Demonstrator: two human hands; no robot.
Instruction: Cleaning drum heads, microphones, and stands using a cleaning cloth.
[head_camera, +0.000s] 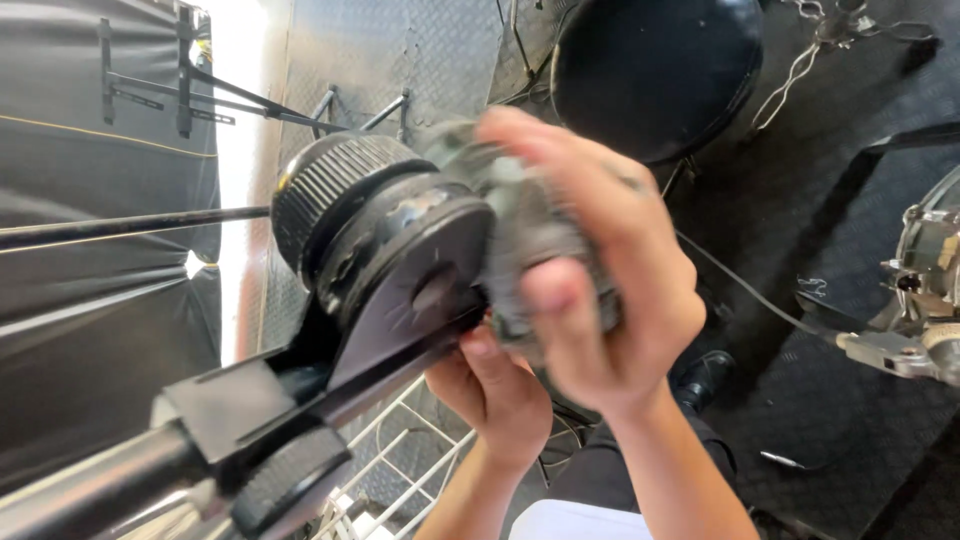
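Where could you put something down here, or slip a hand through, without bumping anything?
Bare floor mat lies between the thin cable and the metal hardware at right. It is crowded in the middle: right hand and left hand press a grey cloth against the black clamp joint.

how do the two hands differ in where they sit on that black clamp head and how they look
The right hand is on top, fingers spread over a grey, blurred part beside the clamp head; the left hand sits below it, curled under the head's lower edge. The right hand is blurred and fills much of the view; the left hand is sharper and mostly hidden behind it. Both are bare and press against the same assembly.
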